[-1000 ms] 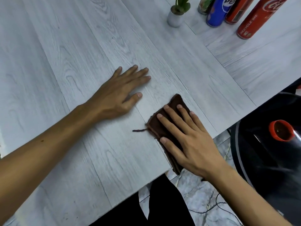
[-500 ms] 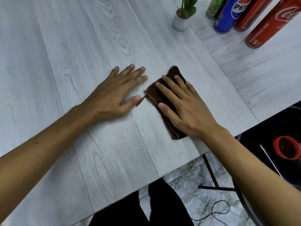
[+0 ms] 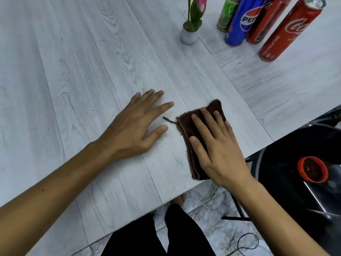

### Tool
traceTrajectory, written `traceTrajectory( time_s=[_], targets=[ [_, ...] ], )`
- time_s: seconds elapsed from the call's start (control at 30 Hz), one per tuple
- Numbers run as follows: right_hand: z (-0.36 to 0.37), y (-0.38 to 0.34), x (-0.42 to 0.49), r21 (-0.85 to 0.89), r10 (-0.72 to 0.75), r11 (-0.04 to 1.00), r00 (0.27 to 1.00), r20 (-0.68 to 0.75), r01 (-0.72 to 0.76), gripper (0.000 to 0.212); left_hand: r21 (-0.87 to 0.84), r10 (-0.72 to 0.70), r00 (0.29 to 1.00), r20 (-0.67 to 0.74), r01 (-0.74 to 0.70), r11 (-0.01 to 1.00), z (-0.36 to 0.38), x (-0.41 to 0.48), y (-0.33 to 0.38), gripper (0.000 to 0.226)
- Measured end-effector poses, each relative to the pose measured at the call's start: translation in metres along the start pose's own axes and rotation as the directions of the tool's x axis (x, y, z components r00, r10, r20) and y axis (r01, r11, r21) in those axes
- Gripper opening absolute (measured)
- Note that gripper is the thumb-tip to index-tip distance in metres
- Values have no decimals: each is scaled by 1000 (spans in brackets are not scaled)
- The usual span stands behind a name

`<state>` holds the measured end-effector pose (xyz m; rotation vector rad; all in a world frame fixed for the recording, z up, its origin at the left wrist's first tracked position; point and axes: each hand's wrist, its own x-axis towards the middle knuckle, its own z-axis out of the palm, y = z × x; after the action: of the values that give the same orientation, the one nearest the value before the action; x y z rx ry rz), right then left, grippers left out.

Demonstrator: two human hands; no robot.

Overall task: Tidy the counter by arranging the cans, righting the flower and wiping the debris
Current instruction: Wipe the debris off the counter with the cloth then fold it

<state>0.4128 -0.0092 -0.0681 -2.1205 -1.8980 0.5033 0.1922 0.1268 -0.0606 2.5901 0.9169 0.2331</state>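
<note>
My right hand [image 3: 219, 150] lies flat on a folded brown cloth [image 3: 186, 126] and presses it onto the grey wood-grain counter [image 3: 92, 71], close to the near edge. A loose thread trails from the cloth's left corner. My left hand [image 3: 136, 126] rests flat and empty on the counter just left of the cloth. At the back right several cans stand upright close together: a green one [image 3: 227, 15], a blue Pepsi can [image 3: 239, 28], a red can [image 3: 262, 24] and a red Coca-Cola can [image 3: 286, 34]. A pink flower in a small white pot [image 3: 189, 35] stands upright left of them. A few tiny dark specks [image 3: 93, 110] dot the counter.
The counter's near edge [image 3: 166, 201] runs diagonally below my hands. Beyond it lie a marble floor [image 3: 208, 218], my black-trousered legs and a black cable [image 3: 247, 241]. A black round object with a red cap [image 3: 311, 169] sits low at the right.
My right hand slid the cloth from the counter's edge up toward my left hand, then back a little to the right. My left hand stayed flat in place.
</note>
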Motion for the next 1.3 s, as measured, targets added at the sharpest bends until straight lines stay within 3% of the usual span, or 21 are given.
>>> traceTrajectory(
  time_s=[0.23,0.47,0.6,0.87,1.1,1.3],
  targets=[
    [-48,22,-28,170,46,985,992,-114,-26,57,-22,-222,975,-33,221,975,5,-25,72,68],
    [-76,40,-24,254,123,960,992,10,-121,59,-137,-443,891,-97,429,893,7,-33,123,64],
    [-80,44,-22,279,171,940,978,119,-198,55,-237,-523,851,-41,500,833,13,-29,132,53],
    [-74,41,-10,301,228,916,961,155,-265,55,-370,-586,808,69,566,737,18,-9,139,43],
    [-61,40,-6,315,236,910,961,143,-271,56,-363,-613,790,19,576,732,31,3,144,42],
    [-56,44,-6,400,226,884,970,89,-242,35,-456,-676,731,-88,574,680,45,0,153,38]
  ],
)
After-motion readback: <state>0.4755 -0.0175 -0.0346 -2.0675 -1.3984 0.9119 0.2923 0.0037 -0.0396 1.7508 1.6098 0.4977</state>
